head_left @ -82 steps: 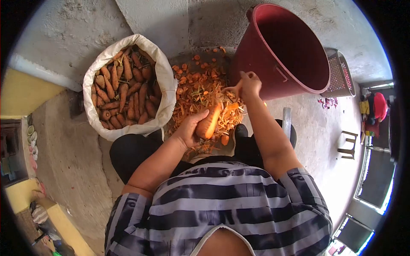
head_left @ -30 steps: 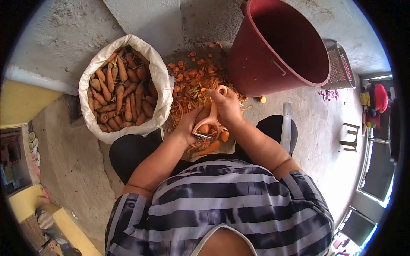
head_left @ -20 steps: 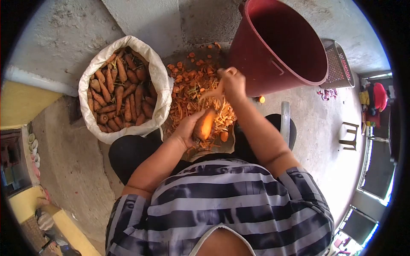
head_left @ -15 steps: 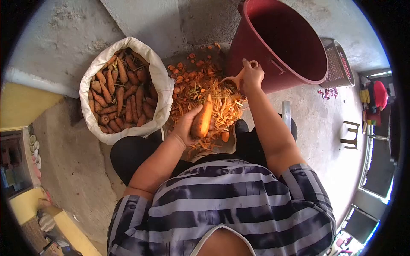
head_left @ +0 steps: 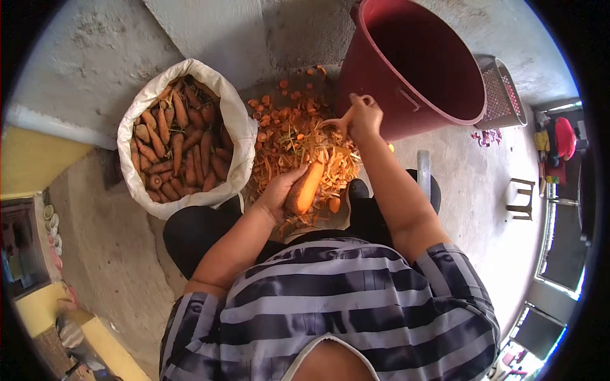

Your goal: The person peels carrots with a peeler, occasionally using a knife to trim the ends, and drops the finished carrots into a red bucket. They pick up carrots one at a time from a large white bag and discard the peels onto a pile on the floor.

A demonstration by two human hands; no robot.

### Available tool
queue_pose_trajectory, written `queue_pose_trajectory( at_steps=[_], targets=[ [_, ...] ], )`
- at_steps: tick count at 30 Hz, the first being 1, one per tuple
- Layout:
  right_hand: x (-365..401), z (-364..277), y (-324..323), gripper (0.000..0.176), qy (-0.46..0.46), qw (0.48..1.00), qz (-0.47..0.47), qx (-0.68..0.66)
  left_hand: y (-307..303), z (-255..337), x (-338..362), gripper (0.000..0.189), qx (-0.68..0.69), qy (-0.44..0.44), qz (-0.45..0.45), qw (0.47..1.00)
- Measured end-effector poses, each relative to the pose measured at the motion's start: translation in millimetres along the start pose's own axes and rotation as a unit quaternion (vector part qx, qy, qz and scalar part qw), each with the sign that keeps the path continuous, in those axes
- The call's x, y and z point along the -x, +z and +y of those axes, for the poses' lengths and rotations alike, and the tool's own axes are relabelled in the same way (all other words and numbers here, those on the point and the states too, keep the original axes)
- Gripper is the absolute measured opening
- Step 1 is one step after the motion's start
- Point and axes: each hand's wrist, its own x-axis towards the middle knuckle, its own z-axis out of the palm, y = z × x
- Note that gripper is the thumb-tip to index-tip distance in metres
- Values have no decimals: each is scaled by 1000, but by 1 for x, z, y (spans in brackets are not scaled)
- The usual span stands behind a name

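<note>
My left hand (head_left: pixel 276 195) is closed around the thick lower end of a carrot (head_left: pixel 309 187). The carrot's top face is bright orange and peeled, while darker skin shows along its left side. Beyond the carrot, my right hand (head_left: pixel 366 119) grips a peach-coloured peeler (head_left: pixel 337 122), whose head points left over the scraps and stands apart from the carrot. Beneath both hands lies a heap of carrot peelings (head_left: pixel 270 168), mixed with cut carrot ends (head_left: pixel 300 136).
A white sack (head_left: pixel 246 151) full of unpeeled carrots (head_left: pixel 178 145) stands at the left. A tall dark red bin (head_left: pixel 368 82) rises just beyond my right hand, with a perforated basket (head_left: pixel 502 95) behind it. Walls close off the far side.
My right hand and the peeler have shifted slightly left. The carrot in my left hand has turned, so a wider peeled face shows upward, and its tip is a little lower.
</note>
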Motion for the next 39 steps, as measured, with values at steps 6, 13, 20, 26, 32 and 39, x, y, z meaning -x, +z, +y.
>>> queue_pose_trajectory(
  at_steps=[6,13,20,26,32,39],
  targets=[
    [74,-41,9,16,75,987,-113,-86,7,9,4,35,43,16,-23,999],
    [27,-24,7,16,0,1000,-19,-25,5,6,2,36,-41,9,35,998],
    [76,-24,14,17,95,987,-130,-5,2,4,-1,30,-71,42,57,995],
    [17,-14,-13,16,36,999,36,-5,14,8,7,29,-97,55,73,991],
    [84,-30,4,16,112,979,-134,-104,12,9,2,29,-37,32,53,997],
    [35,-13,-2,18,120,984,-28,-127,1,4,0,39,11,27,-82,996]
  ],
)
